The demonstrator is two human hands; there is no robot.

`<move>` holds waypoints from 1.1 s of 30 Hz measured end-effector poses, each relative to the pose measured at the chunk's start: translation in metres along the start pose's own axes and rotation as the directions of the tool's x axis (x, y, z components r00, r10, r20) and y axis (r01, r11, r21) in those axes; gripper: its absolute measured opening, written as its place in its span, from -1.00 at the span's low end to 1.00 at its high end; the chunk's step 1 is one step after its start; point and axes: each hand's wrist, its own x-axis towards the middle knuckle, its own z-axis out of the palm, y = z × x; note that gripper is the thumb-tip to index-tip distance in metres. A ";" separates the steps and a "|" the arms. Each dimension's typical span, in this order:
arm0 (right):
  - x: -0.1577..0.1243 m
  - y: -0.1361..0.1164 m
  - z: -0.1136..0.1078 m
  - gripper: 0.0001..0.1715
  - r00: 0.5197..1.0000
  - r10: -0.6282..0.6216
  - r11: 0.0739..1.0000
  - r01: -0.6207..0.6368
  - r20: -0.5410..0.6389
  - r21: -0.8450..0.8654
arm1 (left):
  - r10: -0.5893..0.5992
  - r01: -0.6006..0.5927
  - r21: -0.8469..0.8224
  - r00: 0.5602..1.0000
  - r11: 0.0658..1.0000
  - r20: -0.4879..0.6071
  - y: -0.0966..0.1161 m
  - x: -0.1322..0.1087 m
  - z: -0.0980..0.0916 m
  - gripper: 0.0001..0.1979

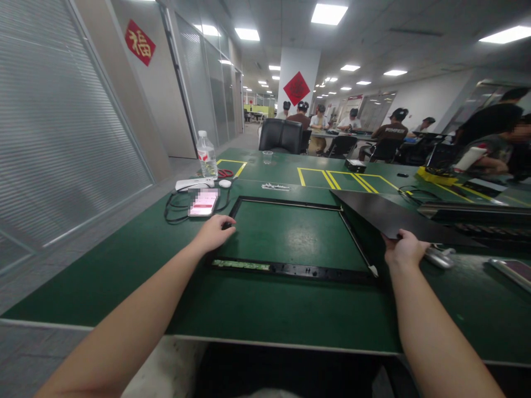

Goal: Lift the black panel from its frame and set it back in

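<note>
A rectangular black frame [315,271] lies flat on the green table [282,315], its middle open to the tabletop. A green circuit board strip [240,265] runs along the left part of its near side. My left hand [213,235] is closed around the frame's left side, fingers curled over the edge. To the right of the frame, my right hand [405,249] grips the near edge of a thin black panel [381,213], which is tilted up off the table. The fingers under the panel are hidden.
At the left are a phone [204,202] with cables, a water bottle [207,155] and red-handled scissors [225,173]. A plastic cup [267,157] stands farther back. A silver rounded object [440,257] and long dark parts [477,215] lie right. Several people sit behind.
</note>
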 end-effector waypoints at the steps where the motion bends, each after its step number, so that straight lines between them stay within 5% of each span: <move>1: 0.001 0.001 -0.001 -0.39 1.000 0.006 1.000 -0.006 0.000 -0.004 | 0.006 -0.006 0.002 1.000 1.000 0.000 0.000 0.000 0.000 -0.85; 11: 0.016 0.017 -0.007 -0.40 0.999 -0.027 0.997 0.030 0.045 -0.070 | 0.034 -0.034 -0.023 0.999 0.999 -0.006 -0.003 -0.001 0.003 -0.83; 25: 0.004 0.008 -0.001 -0.30 0.997 0.080 0.997 -0.080 0.021 0.007 | 0.066 -0.069 0.102 0.997 0.992 0.033 -0.001 -0.003 0.003 -0.86; 33: -0.001 0.001 -0.001 -0.36 0.990 -0.009 0.991 -0.010 0.142 0.136 | 0.053 -0.057 0.117 0.998 0.992 0.038 -0.002 -0.002 0.002 -0.81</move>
